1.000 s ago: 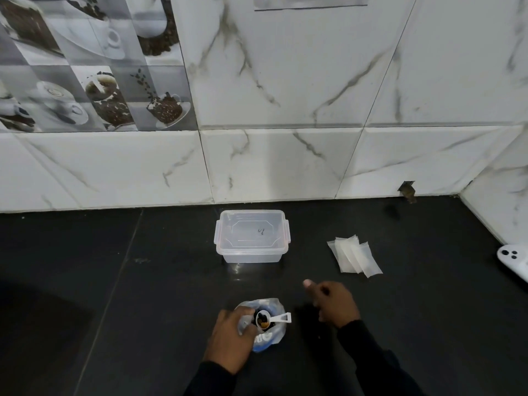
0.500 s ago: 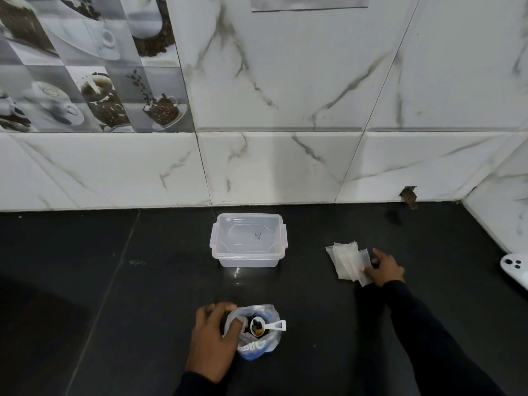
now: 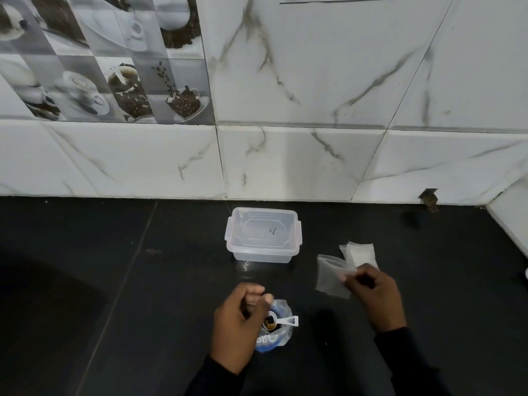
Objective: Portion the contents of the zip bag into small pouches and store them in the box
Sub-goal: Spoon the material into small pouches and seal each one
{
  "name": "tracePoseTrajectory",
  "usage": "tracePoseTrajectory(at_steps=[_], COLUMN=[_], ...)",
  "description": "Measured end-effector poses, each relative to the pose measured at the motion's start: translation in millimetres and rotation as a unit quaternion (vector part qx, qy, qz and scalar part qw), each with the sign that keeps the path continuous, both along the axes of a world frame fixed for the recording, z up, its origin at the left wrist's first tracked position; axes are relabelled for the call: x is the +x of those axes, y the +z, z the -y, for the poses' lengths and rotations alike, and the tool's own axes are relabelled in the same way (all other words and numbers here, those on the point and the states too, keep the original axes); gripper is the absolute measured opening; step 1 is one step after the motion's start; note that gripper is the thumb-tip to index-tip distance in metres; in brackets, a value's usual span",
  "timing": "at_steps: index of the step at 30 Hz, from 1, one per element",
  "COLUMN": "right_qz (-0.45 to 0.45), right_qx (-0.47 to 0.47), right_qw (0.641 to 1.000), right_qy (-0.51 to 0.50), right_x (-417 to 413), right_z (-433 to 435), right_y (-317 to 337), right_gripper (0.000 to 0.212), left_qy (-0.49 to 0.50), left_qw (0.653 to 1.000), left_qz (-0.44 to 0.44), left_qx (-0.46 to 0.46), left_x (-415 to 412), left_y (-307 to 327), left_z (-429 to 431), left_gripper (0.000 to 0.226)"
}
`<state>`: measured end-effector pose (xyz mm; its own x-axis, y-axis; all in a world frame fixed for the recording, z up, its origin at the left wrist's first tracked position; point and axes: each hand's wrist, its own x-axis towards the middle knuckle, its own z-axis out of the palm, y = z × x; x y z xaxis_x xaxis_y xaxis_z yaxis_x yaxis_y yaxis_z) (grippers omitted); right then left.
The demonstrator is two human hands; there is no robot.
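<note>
A clear plastic box [image 3: 263, 252] with its lid on stands on the black counter near the wall. In front of it sits the blue-and-clear zip bag [image 3: 275, 338], open at the top, with a small white scoop [image 3: 281, 321] resting in it. My left hand [image 3: 238, 324] grips the bag's left rim. My right hand [image 3: 374, 295] pinches one small translucent pouch [image 3: 328, 275] and holds it above the counter. The other small pouches [image 3: 360, 252] lie in a loose stack just behind that hand.
The black counter [image 3: 114, 281] runs to a white marble-tiled wall [image 3: 285, 161] at the back and a side wall at the far right. A dark shadow covers the counter's left side.
My right hand went right to the pouch stack, took one pouch and has drawn it back toward the bag. My left hand kept its hold on the bag.
</note>
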<state>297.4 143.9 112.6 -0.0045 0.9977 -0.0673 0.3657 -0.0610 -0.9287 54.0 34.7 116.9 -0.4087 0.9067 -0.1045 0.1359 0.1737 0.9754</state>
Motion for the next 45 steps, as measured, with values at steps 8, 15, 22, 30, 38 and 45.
tracePoseTrajectory(at_steps=[8,15,22,30,38,45], right_qz=[-0.045,-0.024,-0.019,0.014,0.044,0.356], right_qx=[0.123,0.076,0.009,0.013,0.05,-0.127], right_qw=[0.983,0.981,0.98,0.989,0.985,0.912], right_qy=[0.126,0.177,0.2,0.149,0.158,0.162], right_x=[-101,-114,-118,-117,-109,-65], right_z=[67,83,82,79,68,42], right_y=[9,5,19,22,22,-19], right_gripper=[0.023,0.021,0.01,0.023,0.011,0.041], left_qy=[0.077,0.081,0.028,-0.055,-0.095,-0.062], left_qw=[0.996,0.993,0.983,0.959,0.951,0.963], left_qz=[0.024,-0.08,-0.17,-0.27,-0.292,-0.263], left_qx=[0.048,0.037,0.056,0.069,0.024,-0.007], left_x=[8,-12,-22,-24,-31,-69], left_y=[35,27,18,13,11,9], left_z=[-3,12,18,21,14,20], left_gripper=[0.034,0.037,0.037,0.029,0.031,0.031])
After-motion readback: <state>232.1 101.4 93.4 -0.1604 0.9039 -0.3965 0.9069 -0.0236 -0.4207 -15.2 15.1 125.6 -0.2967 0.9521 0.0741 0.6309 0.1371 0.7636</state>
